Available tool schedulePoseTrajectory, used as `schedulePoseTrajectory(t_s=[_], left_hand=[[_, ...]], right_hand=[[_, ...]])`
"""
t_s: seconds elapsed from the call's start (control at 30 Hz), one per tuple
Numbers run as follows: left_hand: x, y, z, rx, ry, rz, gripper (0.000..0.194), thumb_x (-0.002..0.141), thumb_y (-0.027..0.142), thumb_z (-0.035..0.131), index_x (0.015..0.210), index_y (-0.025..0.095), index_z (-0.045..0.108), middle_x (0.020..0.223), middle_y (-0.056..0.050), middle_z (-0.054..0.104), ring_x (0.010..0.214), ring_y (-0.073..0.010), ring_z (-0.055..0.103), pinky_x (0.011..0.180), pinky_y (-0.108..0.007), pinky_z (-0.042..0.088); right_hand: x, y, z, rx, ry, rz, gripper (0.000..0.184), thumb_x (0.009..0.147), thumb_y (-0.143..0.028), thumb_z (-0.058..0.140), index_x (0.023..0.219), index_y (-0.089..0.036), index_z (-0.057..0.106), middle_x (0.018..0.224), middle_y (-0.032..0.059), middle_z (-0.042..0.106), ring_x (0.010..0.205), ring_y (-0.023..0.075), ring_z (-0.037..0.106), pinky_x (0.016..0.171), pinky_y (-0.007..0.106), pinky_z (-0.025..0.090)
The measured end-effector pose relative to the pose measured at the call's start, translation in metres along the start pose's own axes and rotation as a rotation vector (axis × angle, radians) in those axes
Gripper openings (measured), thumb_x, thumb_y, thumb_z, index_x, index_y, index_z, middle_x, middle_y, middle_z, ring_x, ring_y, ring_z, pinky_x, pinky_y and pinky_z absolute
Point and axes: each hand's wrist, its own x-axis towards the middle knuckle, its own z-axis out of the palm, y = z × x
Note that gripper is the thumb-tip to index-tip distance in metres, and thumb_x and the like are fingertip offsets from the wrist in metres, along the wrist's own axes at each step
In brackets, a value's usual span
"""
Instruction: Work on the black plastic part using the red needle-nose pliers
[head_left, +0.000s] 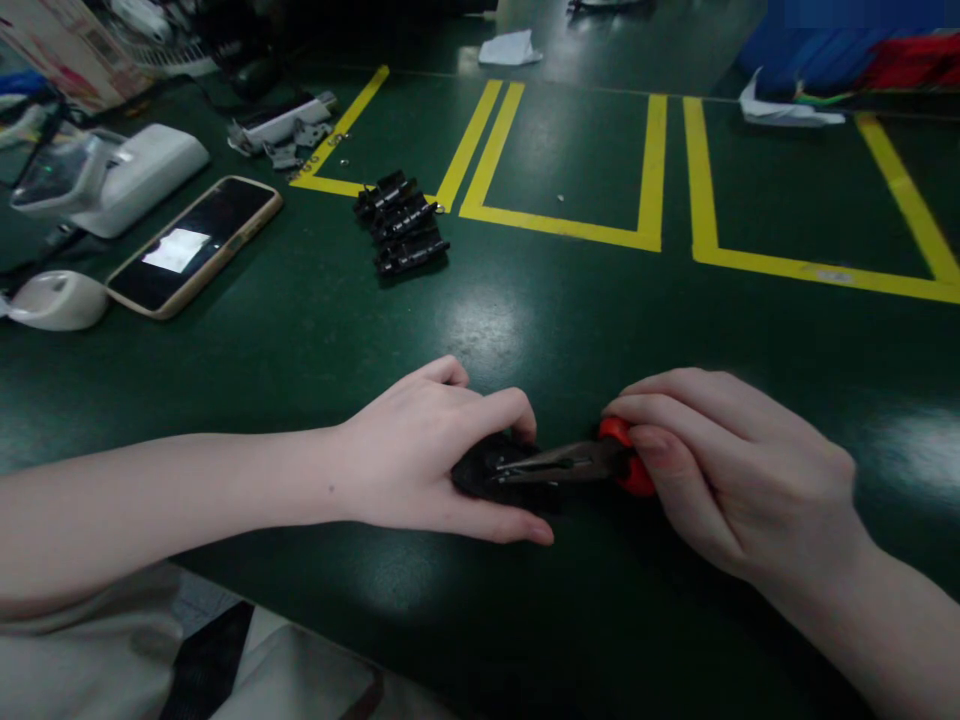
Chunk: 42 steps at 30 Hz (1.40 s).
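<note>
Near the middle of the green table, my left hand (442,450) is closed around a small black part (480,468), thumb on the near side and fingers on the far side. My right hand (739,460) grips a pair of long-nose pliers (574,463) by the red handles. The metal jaws point left and their tips meet the top of the black part. Whether the jaws pinch anything there is too small to tell. Several similar black parts (409,225) lie in a cluster farther back, partly over a yellow tape line.
A phone (196,245) lies at the left, beside a white rounded device (60,300) and a white scanner-like device (150,175). Metal pieces (289,145) sit behind. Yellow tape (562,228) marks boxes along the back. White paper scraps (510,48) and blue bins (810,55) are farther off.
</note>
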Motion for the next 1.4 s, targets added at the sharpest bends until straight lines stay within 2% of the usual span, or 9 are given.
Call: schedulePoseTrajectory(t_s=[0.33,0.53,0.77,1.4], left_hand=[[0.0002,-0.0022,0.002,-0.007,0.019,0.014,0.048,0.081,0.064,0.066,0.099,0.02,0.055,0.085,0.004,0.07,0.065,-0.0125,0.052,0.077,-0.029,0.034],[0.0016,-0.0042,0.0009,-0.076,-0.021,0.056,0.045,0.084,0.056,0.069,0.107,0.019,0.059,0.094,0.003,0.072,0.066,-0.0102,0.054,0.077,-0.029,0.032],[0.0038,-0.006,0.0013,-0.053,-0.029,0.089,0.042,0.085,0.056,0.067,0.096,0.016,0.063,0.078,0.005,0.067,0.061,-0.0093,0.049,0.074,-0.029,0.03],[0.0047,-0.0066,0.0002,-0.074,-0.07,0.101,0.042,0.083,0.055,0.071,0.097,0.017,0.063,0.076,0.007,0.065,0.061,-0.0081,0.052,0.075,-0.027,0.031]], right_hand=[[0.0021,-0.0024,-0.0019,0.021,-0.014,0.032,0.02,0.094,-0.012,0.045,0.084,-0.018,0.061,0.081,0.0053,0.065,0.068,0.0146,0.06,0.057,0.03,0.048],[0.0017,-0.0034,-0.0015,0.026,-0.011,0.035,0.02,0.093,-0.012,0.045,0.084,-0.018,0.062,0.08,0.0044,0.063,0.065,0.0138,0.057,0.055,0.029,0.045],[0.0045,-0.0083,-0.003,0.014,-0.018,0.021,0.022,0.095,-0.013,0.044,0.082,-0.015,0.062,0.078,0.0045,0.061,0.065,0.0121,0.053,0.055,0.027,0.043],[0.0041,-0.0031,-0.0026,0.059,-0.036,0.017,0.023,0.096,-0.015,0.043,0.083,-0.014,0.062,0.077,0.0044,0.06,0.064,0.0117,0.052,0.055,0.027,0.042]])
